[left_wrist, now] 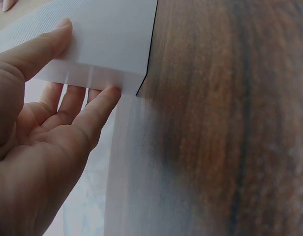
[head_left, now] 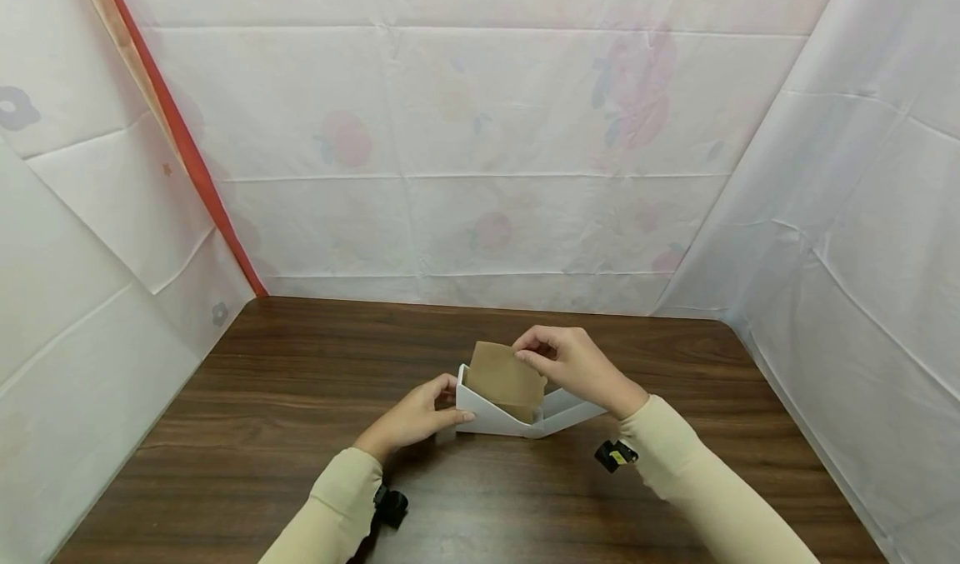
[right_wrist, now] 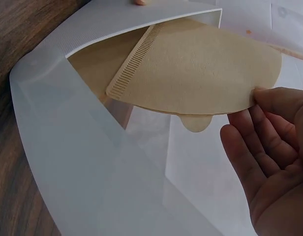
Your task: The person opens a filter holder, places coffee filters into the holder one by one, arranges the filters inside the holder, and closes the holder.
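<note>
A white filter box [head_left: 487, 415] stands on the table with its lid [head_left: 568, 410] swung out to the right. Brown paper coffee filters sit inside it. At its left end, my left hand [head_left: 411, 418] steadies the box, thumb on the front face and fingers on the end face, as the left wrist view also shows. My right hand [head_left: 581, 368] pinches the edge of a coffee filter [right_wrist: 200, 69] between thumb and fingers. That filter sticks up out of the box, its crimped seam and small rounded tab visible in the right wrist view. More brown paper [right_wrist: 105, 64] lies behind it.
The dark wooden table [head_left: 322, 347] spreads around the box. White printed sheets [head_left: 450, 131] hang behind it and at both sides, with a red strip [head_left: 183, 143] at the left corner. Small black cameras [head_left: 390, 506] are strapped at the wrists.
</note>
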Demonstrator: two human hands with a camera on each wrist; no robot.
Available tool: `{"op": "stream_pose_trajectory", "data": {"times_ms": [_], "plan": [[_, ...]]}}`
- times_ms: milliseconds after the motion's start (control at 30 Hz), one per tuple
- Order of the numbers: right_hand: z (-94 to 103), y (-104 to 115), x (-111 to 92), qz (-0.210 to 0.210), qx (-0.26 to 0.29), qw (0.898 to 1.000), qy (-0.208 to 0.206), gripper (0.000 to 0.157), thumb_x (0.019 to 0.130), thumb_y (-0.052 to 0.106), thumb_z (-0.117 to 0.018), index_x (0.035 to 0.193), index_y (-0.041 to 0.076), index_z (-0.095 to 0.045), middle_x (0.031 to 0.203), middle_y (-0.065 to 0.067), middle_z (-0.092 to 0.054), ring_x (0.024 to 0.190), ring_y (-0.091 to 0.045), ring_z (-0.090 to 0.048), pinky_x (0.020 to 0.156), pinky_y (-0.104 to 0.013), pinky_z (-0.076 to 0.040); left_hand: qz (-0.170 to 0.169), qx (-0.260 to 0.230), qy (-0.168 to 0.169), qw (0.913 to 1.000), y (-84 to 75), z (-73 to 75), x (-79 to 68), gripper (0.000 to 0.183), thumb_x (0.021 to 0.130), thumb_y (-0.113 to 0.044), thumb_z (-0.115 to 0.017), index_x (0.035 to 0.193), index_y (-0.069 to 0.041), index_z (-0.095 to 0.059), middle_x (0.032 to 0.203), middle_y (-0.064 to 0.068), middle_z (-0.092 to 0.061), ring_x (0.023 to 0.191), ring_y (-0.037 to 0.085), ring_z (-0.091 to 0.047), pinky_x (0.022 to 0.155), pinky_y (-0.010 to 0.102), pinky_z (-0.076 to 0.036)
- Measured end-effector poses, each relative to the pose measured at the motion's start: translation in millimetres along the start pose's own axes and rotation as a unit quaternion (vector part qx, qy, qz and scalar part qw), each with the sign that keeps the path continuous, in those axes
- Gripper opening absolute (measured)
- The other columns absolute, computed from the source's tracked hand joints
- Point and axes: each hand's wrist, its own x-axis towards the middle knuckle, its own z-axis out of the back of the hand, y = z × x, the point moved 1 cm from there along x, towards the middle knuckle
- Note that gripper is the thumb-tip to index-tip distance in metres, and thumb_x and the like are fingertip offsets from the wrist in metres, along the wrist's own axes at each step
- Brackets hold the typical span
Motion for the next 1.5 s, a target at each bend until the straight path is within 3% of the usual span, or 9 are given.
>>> {"op": "stream_pose_trajectory", "data": {"times_ms": [667,1067,1500], "plan": [[-15.7,-2,-4,0.000,-0.016,1.000,0.021,0.008,0.094,0.011,-0.072,0.101,0.014,-0.073,0.089,0.007,-0.067,0.069,-0.006,-0.058,0.059,-0.025,-0.052,0.003,-0.009,0.004,0.9999,0.3,0.8,-0.5,0.034,0.094,-0.022,-0.074,0.119,-0.005,-0.057,0.113,0.006,-0.068,0.107,0.021,-0.064,0.086,0.032,-0.052],[-21.8,-5,-5,0.009,-0.025,0.999,0.040,0.006,0.095,0.013,-0.072,0.100,0.013,-0.076,0.089,0.007,-0.071,0.075,-0.003,-0.062,0.066,-0.024,-0.054,0.009,-0.010,0.004,0.9999,-0.4,1.2,-0.5,0.034,0.094,-0.023,-0.074,0.119,-0.005,-0.057,0.113,0.005,-0.067,0.107,0.022,-0.063,0.085,0.033,-0.052],[-28.7,-8,-6,0.006,-0.036,0.997,0.063,0.007,0.095,0.013,-0.072,0.100,0.014,-0.076,0.086,0.005,-0.072,0.068,-0.002,-0.060,0.061,-0.023,-0.052,0.004,-0.009,0.003,0.9999,-3.1,0.9,-1.8,0.034,0.095,-0.021,-0.073,0.120,-0.004,-0.057,0.115,0.007,-0.066,0.108,0.023,-0.062,0.085,0.034,-0.052]]}}
